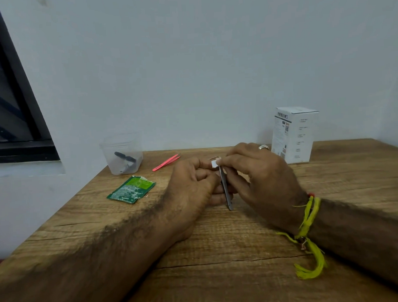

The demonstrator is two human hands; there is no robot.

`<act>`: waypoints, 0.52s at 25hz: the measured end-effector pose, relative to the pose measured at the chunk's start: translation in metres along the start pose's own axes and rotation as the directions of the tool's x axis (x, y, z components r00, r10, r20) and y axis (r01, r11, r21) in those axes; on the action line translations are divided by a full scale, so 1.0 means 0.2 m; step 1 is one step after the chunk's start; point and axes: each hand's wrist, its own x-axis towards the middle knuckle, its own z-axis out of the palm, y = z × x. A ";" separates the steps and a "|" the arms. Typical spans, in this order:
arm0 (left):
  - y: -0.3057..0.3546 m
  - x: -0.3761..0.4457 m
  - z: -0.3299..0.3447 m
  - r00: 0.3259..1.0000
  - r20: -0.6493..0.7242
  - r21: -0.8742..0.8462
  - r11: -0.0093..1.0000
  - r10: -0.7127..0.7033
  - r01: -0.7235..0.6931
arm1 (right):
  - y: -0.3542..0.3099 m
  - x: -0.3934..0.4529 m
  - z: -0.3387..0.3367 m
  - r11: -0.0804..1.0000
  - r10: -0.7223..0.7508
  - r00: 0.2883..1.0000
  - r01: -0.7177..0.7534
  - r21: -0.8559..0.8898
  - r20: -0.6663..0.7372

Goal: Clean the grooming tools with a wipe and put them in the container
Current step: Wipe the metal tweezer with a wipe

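Observation:
Over the middle of the wooden table [220, 252], my left hand [190, 185] grips a slim grey metal grooming tool [226, 190] that points down towards me. My right hand [258, 171] pinches a small white wipe [215, 162] around the tool's upper end. Pink tweezers [166, 162] lie on the table behind my left hand. At the back left stands a clear plastic container [122, 152] with a dark tool and a pale item inside.
A torn green wipe sachet [131, 190] lies left of my hands. A white printed box [293, 135] stands at the back right against the wall. The table's left edge runs along a wall below a dark window [9, 102].

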 end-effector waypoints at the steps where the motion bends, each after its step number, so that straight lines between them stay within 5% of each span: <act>1: 0.00 0.00 0.00 1.000 -0.003 -0.005 1.000 -0.005 0.005 | 0.00 0.00 0.00 1.000 0.003 1.000 -0.003 -0.005 0.011; 13: -0.01 0.01 0.00 0.999 -0.032 -0.038 0.999 -0.027 0.026 | 0.00 -0.01 -0.01 0.998 -0.052 0.998 0.051 0.023 0.043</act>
